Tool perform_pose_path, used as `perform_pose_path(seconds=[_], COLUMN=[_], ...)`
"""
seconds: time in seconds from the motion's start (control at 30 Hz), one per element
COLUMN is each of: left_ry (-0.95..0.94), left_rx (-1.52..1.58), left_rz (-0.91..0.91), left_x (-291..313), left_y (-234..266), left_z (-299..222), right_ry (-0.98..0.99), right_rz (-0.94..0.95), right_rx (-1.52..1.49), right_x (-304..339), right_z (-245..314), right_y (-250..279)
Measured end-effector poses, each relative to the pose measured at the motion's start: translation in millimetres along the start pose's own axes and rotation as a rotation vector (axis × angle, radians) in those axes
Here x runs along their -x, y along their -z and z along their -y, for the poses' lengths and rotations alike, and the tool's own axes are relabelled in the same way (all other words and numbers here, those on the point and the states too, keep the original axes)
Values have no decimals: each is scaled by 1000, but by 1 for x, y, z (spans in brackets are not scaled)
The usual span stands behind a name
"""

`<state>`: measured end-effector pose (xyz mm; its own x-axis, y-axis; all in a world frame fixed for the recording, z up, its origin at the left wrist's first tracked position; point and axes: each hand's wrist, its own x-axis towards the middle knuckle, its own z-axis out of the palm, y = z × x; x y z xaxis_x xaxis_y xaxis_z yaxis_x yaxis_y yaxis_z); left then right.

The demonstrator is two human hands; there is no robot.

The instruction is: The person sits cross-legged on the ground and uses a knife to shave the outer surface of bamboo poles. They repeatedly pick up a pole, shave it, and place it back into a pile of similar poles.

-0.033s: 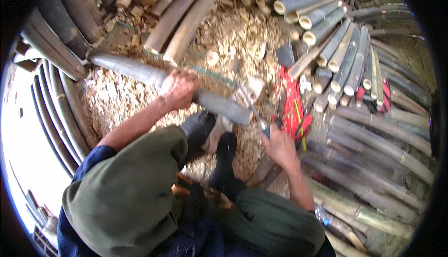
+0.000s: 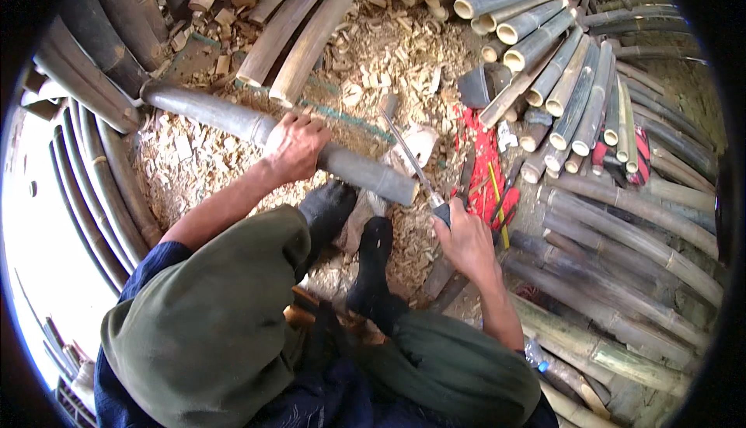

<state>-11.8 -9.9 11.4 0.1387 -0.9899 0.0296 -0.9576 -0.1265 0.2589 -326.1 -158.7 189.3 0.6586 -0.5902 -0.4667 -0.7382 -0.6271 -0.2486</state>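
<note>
A dark grey bamboo pole (image 2: 369, 173) lies slantwise in front of me, its cut end to the right near my feet. My left hand (image 2: 298, 147) is wrapped over the pole around its middle. In my right hand (image 2: 468, 245), closed round a dark handle, is a tool with a long thin metal shaft (image 2: 412, 160). Its shaft points up and left, passing close by the pole's cut end; whether they touch I cannot tell. My feet in dark socks (image 2: 375, 253) rest just below the pole, among wood chips (image 2: 221, 160).
Cut bamboo tubes (image 2: 532, 20) are piled at the upper right, and more poles (image 2: 629, 234) lie along the right. Several poles (image 2: 295, 32) reach in from the top. Beside my right hand are a red cloth (image 2: 483, 175) and a yellow strip (image 2: 497, 187).
The tool's shaft, smeared by motion before, now shows sharply and reaches a little farther up and left. Both hands keep nearly the same places.
</note>
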Motion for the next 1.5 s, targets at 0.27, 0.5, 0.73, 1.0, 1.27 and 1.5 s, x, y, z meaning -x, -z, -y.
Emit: perform_pose_path(seconds=[0.27,0.5,0.73,1.0,1.27,1.5], left_ry=[-35,-25,-43,100,101,113], left_rx=[-1,-49,-71,-109,-187,-175], left_rz=[-295,-303,-335,-306,-258,-263], left_x=[13,18,10,41,34,39], left_y=[0,-1,-7,-15,-14,-8], left_z=[-13,-7,-5,-19,-27,-28], right_ry=[186,209,-52,319,-45,102], right_rz=[-258,-233,37,-406,22,-389], right_rx=[72,-8,202,-145,145,-168], right_x=[0,8,-17,17,3,9], right_z=[-20,48,-45,38,-20,0], right_y=[-45,26,-48,25,-11,-39])
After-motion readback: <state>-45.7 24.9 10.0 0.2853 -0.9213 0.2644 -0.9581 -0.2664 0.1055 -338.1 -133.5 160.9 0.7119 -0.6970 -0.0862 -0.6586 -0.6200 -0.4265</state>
